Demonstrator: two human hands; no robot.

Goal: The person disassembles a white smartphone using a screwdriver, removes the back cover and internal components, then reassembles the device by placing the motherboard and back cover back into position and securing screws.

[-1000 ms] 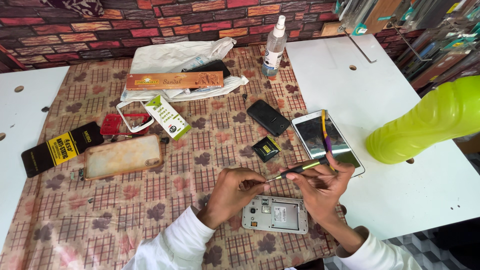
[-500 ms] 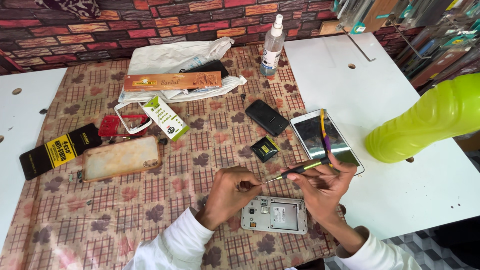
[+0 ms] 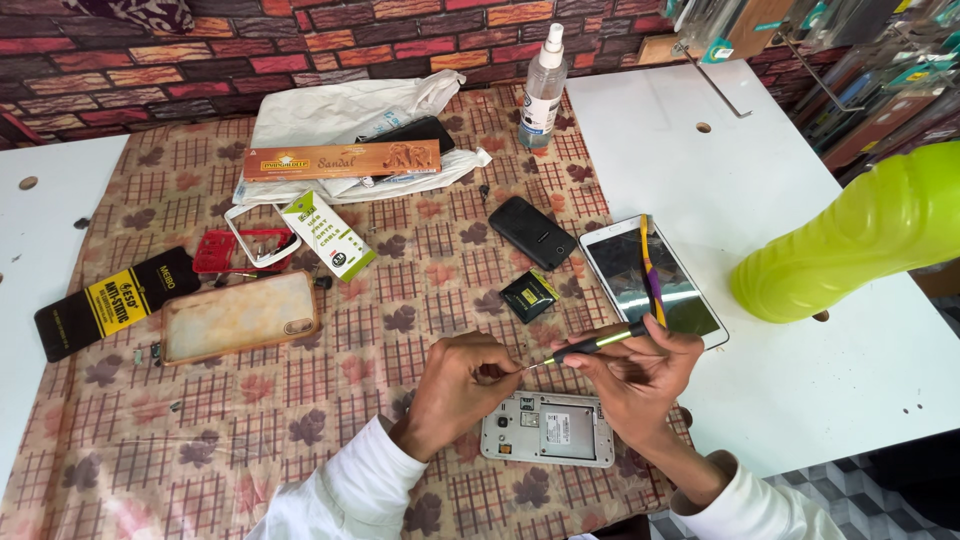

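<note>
Over a brown checked tablecloth with a leaf pattern (image 3: 300, 400), the right hand (image 3: 635, 375) has its fingers curled closed around a slim black and green precision screwdriver (image 3: 598, 345), whose thin metal tip points left toward the left hand (image 3: 465, 385). That same right hand also grips a purple and yellow plastic pry tool (image 3: 650, 275), which stands up from the fist across a white-framed smartphone with a dark screen (image 3: 655, 285) lying at the cloth's edge. The left hand's fingers are pinched together right at the screwdriver's tip; whether they clasp some tiny part cannot be made out. Just below both hands, flat on the cloth, lies an opened white phone body with its back cover off and inner frame showing (image 3: 547, 430). A small square black battery with a yellow label (image 3: 528, 297) sits between that phone and a black curved phone back cover (image 3: 532, 232). Farther left rest a translucent beige phone case (image 3: 240, 317), a black and yellow flat packet (image 3: 115, 300), a red plastic piece (image 3: 225, 250) and a white and green card packet (image 3: 327, 235). At the far edge stand a clear spray bottle with a white nozzle (image 3: 543, 85) and a long orange box (image 3: 340, 160) on a white plastic bag (image 3: 340, 110). A lime green plastic bottle (image 3: 860, 235) lies over the white table (image 3: 800, 380) on the right.
</note>
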